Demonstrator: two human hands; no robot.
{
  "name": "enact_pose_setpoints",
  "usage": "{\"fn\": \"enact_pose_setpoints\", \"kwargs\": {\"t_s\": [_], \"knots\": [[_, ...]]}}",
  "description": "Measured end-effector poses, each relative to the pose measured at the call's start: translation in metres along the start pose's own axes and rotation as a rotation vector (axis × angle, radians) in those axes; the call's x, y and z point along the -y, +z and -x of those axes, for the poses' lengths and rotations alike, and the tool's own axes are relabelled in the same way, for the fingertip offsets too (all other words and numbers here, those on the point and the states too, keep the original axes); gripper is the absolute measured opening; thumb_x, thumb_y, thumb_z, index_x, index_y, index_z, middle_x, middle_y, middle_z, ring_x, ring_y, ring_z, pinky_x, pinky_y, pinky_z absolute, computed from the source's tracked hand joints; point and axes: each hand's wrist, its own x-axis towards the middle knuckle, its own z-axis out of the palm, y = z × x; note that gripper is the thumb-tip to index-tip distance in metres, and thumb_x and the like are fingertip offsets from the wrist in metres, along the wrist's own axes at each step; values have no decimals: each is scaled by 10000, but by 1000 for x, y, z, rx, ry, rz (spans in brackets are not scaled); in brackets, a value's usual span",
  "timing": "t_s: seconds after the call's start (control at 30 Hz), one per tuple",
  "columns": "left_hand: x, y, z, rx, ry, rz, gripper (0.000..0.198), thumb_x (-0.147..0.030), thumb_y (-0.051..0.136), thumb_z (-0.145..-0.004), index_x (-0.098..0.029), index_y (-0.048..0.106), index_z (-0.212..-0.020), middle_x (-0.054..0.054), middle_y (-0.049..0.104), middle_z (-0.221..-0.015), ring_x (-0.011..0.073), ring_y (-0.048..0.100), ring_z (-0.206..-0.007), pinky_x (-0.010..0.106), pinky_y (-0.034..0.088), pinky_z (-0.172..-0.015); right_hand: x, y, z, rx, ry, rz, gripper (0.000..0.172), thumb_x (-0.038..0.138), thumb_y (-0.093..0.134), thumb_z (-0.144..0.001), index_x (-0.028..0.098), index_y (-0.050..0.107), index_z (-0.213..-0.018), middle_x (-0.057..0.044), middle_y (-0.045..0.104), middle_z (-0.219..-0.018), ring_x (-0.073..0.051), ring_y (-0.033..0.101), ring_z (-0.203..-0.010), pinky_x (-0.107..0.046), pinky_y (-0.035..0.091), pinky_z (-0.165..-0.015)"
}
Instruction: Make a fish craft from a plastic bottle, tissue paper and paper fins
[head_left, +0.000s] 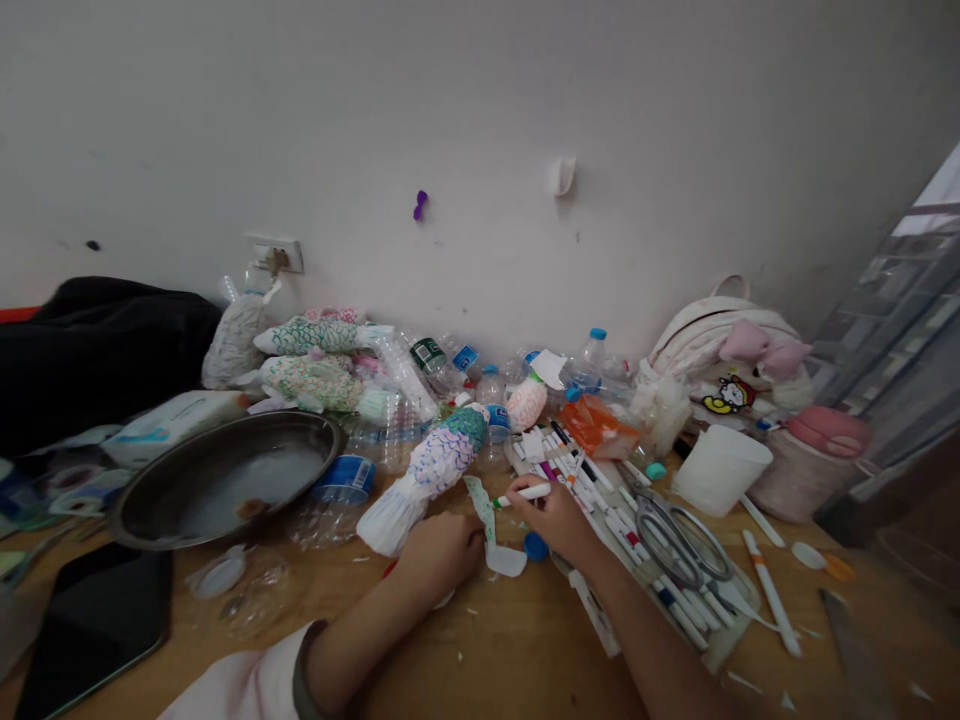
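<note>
My right hand (553, 515) is closed round a white marker (531, 492), whose green tip points left. Just beyond that tip lies a narrow paper strip (480, 505) with green marks. My left hand (442, 550) rests on the table with curled fingers beside the strip; what they hold, if anything, is hidden. Bits of white and red show from under it. Behind my left hand lies a paper-wrapped fish (439, 465) with a green head, purple and blue scales and a white tail. A white paper piece (506, 560) and a blue bottle cap (535, 546) lie between my hands.
On the right, scissors (679, 545) lie over a tray of markers (637, 540), near a white cup (721, 470). To the left are a metal basin (225, 480), a tablet (97, 620) and cut plastic bottles (337, 500). More decorated fish (319, 335) lie near the wall.
</note>
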Motion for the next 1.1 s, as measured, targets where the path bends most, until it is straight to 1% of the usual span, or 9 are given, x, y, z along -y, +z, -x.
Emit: {"fn": "enact_pose_setpoints", "kwargs": {"t_s": [0.1, 0.27, 0.47, 0.6, 0.67, 0.8, 0.87, 1.0, 1.1], "knots": [[0, 0, 0, 3, 9, 3, 352, -250, 318, -807, -204, 665, -843, 89, 694, -824, 233, 641, -775, 312, 454, -638, 3, 1, 2, 45, -8, 34, 150, 279, 530, -761, 179, 642, -759, -3, 630, -671, -130, 534, -616, -218, 367, -556], [1, 0, -1, 11, 10, 2, 354, -248, 324, -800, -202, 670, -862, 99, 696, -847, 247, 643, -794, 314, 450, -630, 3, 1, 2, -5, -8, 18, 170, 237, 484, -766, 166, 592, -656, 17, 567, -553, -113, 497, -531, -209, 339, -499], [0, -1, 0, 12, 12, 5, 342, -238, 326, -804, -210, 665, -847, 93, 695, -838, 249, 645, -798, 324, 457, -652, 5, 4, 2, 66, -25, 4, 136, 257, 531, -755, 177, 639, -735, -8, 651, -706, -134, 555, -647, -224, 388, -588], [0, -2, 0, -4, -1, 3, 346, -233, 316, -807, -201, 658, -846, 114, 692, -850, 268, 644, -798, 347, 461, -647, 4, 3, 3, 19, -13, 8, 147, 221, 501, -748, 163, 610, -669, 9, 592, -586, -114, 515, -556, -211, 359, -519], [1, -2, -1, -11, -3, 3, 350, -235, 309, -810, -200, 656, -844, 114, 693, -850, 271, 645, -788, 350, 460, -635, 5, 2, 2, 16, -10, -26, 148, 229, 502, -751, 163, 613, -680, 7, 597, -593, -115, 517, -557, -209, 360, -514], [2, -1, -1, -24, -2, -8, 378, -240, 279, -830, -192, 654, -830, 113, 694, -831, 255, 647, -766, 343, 459, -635, 5, 4, 2, 70, -20, -24, 137, 264, 547, -743, 179, 654, -754, -17, 670, -749, -143, 572, -684, -234, 405, -621], [2, 0, -1, -25, -8, -14, 379, -249, 278, -838, -185, 652, -838, 114, 694, -836, 240, 646, -771, 329, 458, -644, 4, 4, 3, 76, -14, 2, 121, 248, 551, -731, 178, 650, -718, -9, 666, -713, -139, 566, -662, -231, 399, -606], [2, -1, -1, -22, -6, -18, 363, -258, 289, -846, -192, 645, -869, 101, 694, -857, 212, 643, -779, 301, 454, -648, 3, 1, 3, 53, 15, -7, 148, 229, 510, -742, 166, 617, -660, 20, 593, -563, -108, 507, -537, -204, 347, -499], [2, -1, -1, -20, -8, -24, 364, -268, 283, -851, -203, 639, -887, 92, 695, -857, 210, 643, -774, 302, 455, -648, 3, 2, 2, 46, 3, -27, 153, 267, 519, -759, 174, 639, -736, -1, 638, -656, -128, 549, -609, -218, 383, -551]]}}
